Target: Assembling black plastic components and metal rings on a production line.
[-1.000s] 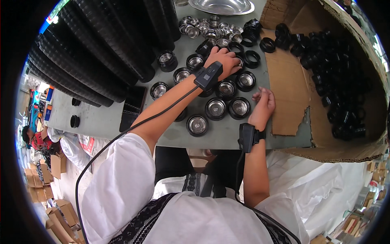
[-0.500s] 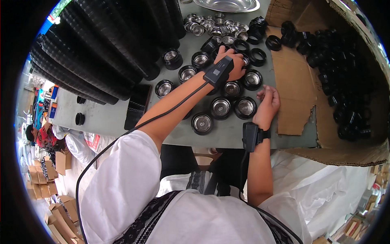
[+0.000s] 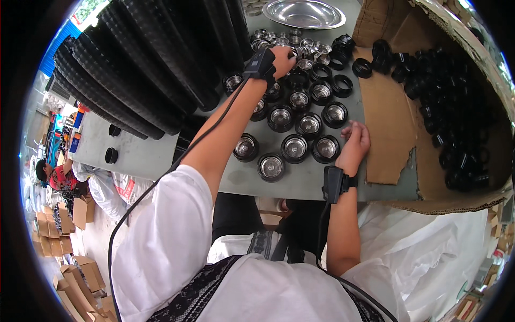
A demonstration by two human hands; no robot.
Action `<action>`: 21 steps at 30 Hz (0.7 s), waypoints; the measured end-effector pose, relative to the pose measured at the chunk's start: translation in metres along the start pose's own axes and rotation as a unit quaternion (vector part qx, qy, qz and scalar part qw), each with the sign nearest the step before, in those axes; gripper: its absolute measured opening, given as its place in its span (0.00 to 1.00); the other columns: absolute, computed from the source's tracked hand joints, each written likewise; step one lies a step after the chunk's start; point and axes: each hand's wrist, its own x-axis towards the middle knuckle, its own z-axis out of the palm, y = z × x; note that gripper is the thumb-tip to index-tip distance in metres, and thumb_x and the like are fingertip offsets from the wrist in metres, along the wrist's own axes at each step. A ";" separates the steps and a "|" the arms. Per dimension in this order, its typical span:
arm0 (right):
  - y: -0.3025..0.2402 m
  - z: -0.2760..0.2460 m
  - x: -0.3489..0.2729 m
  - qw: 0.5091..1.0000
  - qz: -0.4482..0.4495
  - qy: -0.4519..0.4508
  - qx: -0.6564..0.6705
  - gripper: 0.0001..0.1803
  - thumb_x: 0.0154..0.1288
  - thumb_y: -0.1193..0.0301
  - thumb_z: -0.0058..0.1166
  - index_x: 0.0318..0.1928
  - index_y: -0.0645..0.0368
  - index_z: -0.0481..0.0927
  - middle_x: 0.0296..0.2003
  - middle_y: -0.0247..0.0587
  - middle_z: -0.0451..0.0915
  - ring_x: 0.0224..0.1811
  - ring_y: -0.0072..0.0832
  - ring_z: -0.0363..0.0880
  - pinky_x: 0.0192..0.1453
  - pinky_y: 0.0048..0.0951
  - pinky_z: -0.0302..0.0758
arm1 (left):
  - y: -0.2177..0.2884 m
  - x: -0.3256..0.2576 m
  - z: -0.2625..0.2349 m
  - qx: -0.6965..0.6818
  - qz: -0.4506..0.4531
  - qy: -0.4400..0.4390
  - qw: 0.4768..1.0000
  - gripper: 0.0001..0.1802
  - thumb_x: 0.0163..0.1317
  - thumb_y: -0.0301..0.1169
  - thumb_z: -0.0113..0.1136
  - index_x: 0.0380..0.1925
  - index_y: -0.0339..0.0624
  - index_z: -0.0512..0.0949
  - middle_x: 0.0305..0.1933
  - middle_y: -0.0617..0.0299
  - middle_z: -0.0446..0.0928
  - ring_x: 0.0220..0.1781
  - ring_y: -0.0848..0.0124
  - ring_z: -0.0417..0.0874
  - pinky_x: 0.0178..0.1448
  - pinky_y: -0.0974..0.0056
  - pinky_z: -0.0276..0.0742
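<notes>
Head view, left hand: up at the far part of the table, its fingertips (image 3: 290, 52) at the silver cups (image 3: 324, 58) – fingers bent and partly hidden, so I cannot tell whether they pinch one or only touch.
Head view, right hand (image 3: 356, 142): near the table's front edge, beside the cardboard flap (image 3: 387, 129); fingers loosely curled, somewhat apart.
Silver cups: heaped loosely beyond the black rings, below the oval metal dish (image 3: 304, 13).
Filled rings (image 3: 294, 148): black, each with a silver cup inside, spread between the two hands and toward the front edge.
Bare rings (image 3: 341, 85): black, in a cluster right of the left hand, their middles without cups.
Cardboard box (image 3: 465, 33): at the right, holding a dark pile of black rings (image 3: 456, 112).
Black stacks (image 3: 155, 64): long ribbed columns, lying side by side at the table's left.
Table (image 3: 146, 156): grey – two more black pieces (image 3: 111, 155) sit at its left end.
</notes>
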 end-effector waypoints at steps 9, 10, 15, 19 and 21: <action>-0.009 0.024 -0.013 0.999 0.002 -0.033 -0.038 0.09 0.66 0.70 0.44 0.36 0.63 0.75 0.22 0.31 0.72 0.26 0.18 0.67 0.33 0.21 0.66 | -0.088 0.071 0.090 0.223 -0.040 0.025 0.974 0.28 0.58 0.48 0.49 0.56 0.45 0.68 0.57 0.60 0.72 0.58 0.61 0.73 0.57 0.55 0.71; -0.001 0.024 -0.015 0.998 0.004 -0.042 -0.043 0.09 0.67 0.70 0.44 0.36 0.63 0.75 0.23 0.31 0.73 0.26 0.18 0.68 0.32 0.20 0.66 | -0.106 0.066 0.100 0.223 -0.047 0.047 0.973 0.28 0.58 0.48 0.49 0.56 0.45 0.68 0.57 0.60 0.72 0.58 0.61 0.73 0.57 0.55 0.71; 0.005 -0.005 -0.005 0.996 -0.021 -0.010 -0.085 0.09 0.66 0.70 0.44 0.35 0.62 0.75 0.22 0.31 0.73 0.26 0.18 0.68 0.33 0.21 0.67 | -0.025 0.059 0.108 0.137 -0.115 -0.191 0.965 0.14 0.55 0.43 0.54 0.40 0.58 0.81 0.44 0.59 0.81 0.49 0.62 0.79 0.50 0.36 0.67; 0.000 -0.006 -0.010 0.998 -0.006 -0.010 -0.059 0.08 0.66 0.71 0.45 0.34 0.62 0.75 0.21 0.31 0.73 0.25 0.18 0.68 0.32 0.21 0.66 | 0.028 0.013 0.012 0.131 -0.043 -0.089 0.986 0.06 0.52 0.34 0.55 0.28 0.50 0.80 0.32 0.54 0.80 0.40 0.58 0.80 0.48 0.49 0.64; 0.001 -0.003 -0.011 0.998 -0.007 -0.019 -0.067 0.08 0.65 0.71 0.45 0.34 0.62 0.75 0.21 0.31 0.73 0.24 0.18 0.68 0.31 0.21 0.66 | 0.022 0.003 0.000 0.121 -0.033 -0.041 0.991 0.07 0.53 0.34 0.55 0.30 0.48 0.79 0.33 0.54 0.80 0.41 0.58 0.80 0.48 0.50 0.64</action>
